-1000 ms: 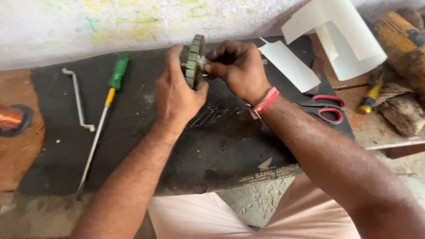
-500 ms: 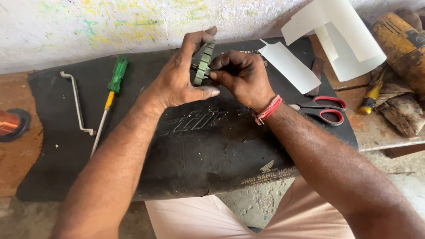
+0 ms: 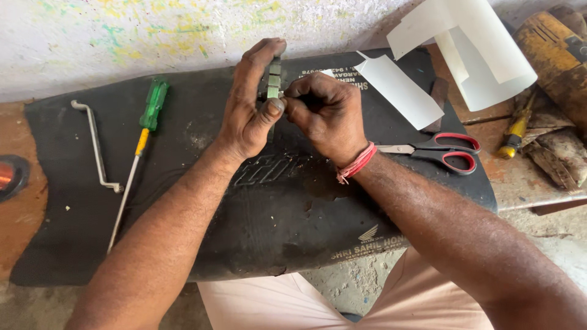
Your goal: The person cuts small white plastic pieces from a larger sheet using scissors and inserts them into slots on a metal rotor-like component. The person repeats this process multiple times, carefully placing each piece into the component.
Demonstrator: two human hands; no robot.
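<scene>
Left hand (image 3: pixel 247 116): fingers extended upward along one face of a small grey-green slotted metal core (image 3: pixel 274 76), thumb pressed against its lower edge. The core is held on edge, clear of the mat, between the two hands.

Right hand (image 3: pixel 324 113): fingers curled tight and pinched against the opposite face of the core. Whether they grip a wire or an insert cannot be told; the contact point is hidden behind the knuckles. A red thread band (image 3: pixel 356 164) sits on the right wrist.

Progress, as a judgement: the core is in hand and under adjustment at its slots. No winding is visible on the exposed edge, so work on the core appears to be at an early or middle stage. The cut paper pieces suggest that material has been prepared but not all of it used.

Below the fingers: a black rubber mat (image 3: pixel 183 220) covers the bench (image 3: pixel 24 214).

Right of the fingers: a folded white paper strip (image 3: pixel 397 88), larger white paper sheets (image 3: pixel 477 55) beyond it, red-handled scissors (image 3: pixel 443 150) lying shut on the mat, and a yellow-handled tool (image 3: pixel 515 131) at the mat's far side.

Left of the fingers: a green-handled screwdriver (image 3: pixel 142 143), then a bent metal rod (image 3: pixel 96 146), both lying untouched. A copper wire spool (image 3: pixel 7 174) sits at the far left edge.
</scene>
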